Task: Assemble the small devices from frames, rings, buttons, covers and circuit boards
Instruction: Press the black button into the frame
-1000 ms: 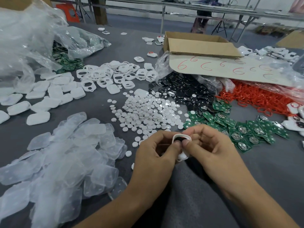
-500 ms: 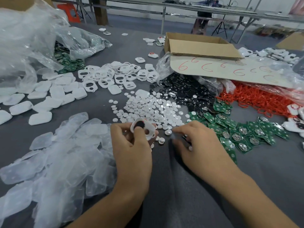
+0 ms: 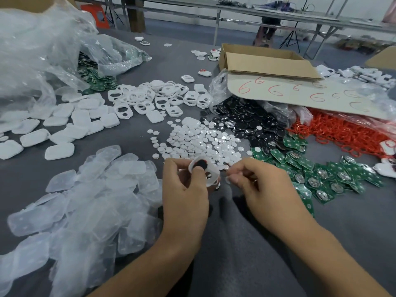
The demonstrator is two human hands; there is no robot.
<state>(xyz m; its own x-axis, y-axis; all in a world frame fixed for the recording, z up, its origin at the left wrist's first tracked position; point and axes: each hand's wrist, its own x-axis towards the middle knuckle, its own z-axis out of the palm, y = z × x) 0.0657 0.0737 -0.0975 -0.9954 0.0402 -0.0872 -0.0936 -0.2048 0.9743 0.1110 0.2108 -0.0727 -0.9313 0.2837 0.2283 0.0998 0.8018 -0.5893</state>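
Frame (image 3: 205, 170) in left hand (image 3: 184, 195) tilts, long axis running down-right.

Grey table (image 3: 171, 67) w/ long bench (image 3: 235, 10) behind (tripod (image 3: 291, 37) too).

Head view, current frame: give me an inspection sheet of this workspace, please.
Surface: grey cloth-covered table, largely covered in parts.
Job's things: white plastic frame with a dark round part fitted, in hand; heaps of white frames, white solid covers, translucent covers, white round buttons, black round buttons, green circuit boards, red rings.
Clutter: crumpled clear plastic bags, open cardboard box, cardboard sheet marked with red 6s.
Hands: left hand grips the frame; right hand has its fingers curled in a pinch, contents unclear.
Cables: nothing seen on the table.
Surroundings: metal-legged benches, black tripod, orange stool.
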